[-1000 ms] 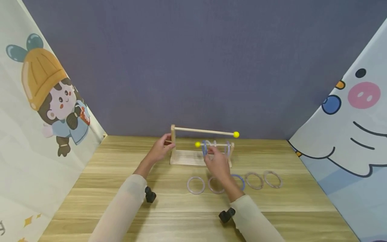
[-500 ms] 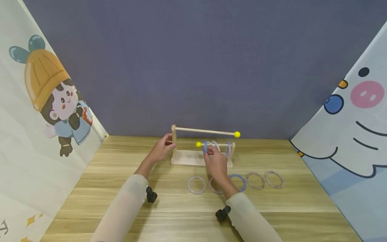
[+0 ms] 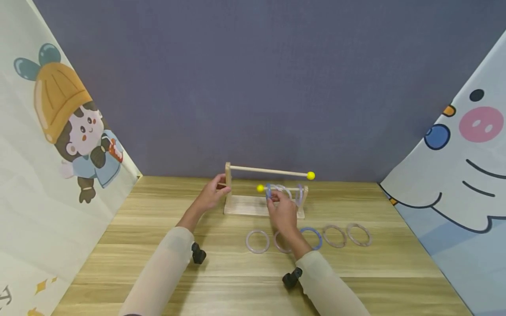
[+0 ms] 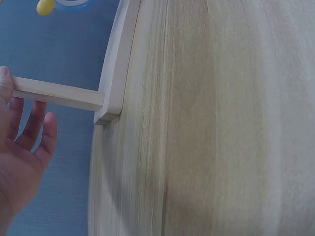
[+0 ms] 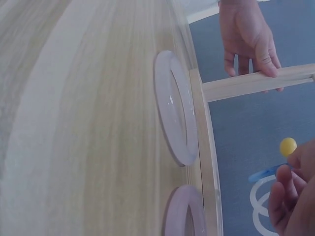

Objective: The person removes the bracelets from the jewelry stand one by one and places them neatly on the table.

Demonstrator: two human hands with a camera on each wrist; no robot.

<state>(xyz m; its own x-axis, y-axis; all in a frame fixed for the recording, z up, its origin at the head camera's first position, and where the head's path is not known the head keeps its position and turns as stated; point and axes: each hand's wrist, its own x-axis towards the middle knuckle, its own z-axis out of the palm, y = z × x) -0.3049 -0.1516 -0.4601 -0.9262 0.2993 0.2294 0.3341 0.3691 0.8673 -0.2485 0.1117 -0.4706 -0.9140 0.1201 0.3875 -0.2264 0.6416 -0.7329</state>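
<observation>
My left hand grips the tall left post of a wooden bangle stand, thumb on one side and fingers on the other. With its fingertips my right hand pinches a translucent blue bangle, which hangs around the stand's lower rod near its yellow ball end. Further along that rod hang white bangles, partly behind the right hand, and a pale lilac bangle beside the short right post. The upper rod, also tipped with a yellow ball, carries no bangle.
In front of the stand's base several bangles lie in a row on the wood-grain table: a pale one, another partly under the right wrist, a blue one and two brownish ones. A dark blue panel rises behind.
A white bangle on the lower rod has swung to a slant, spreading rightward. The right forearm has shifted slightly left, still pinching the blue bangle. The left hand stays on the post.
</observation>
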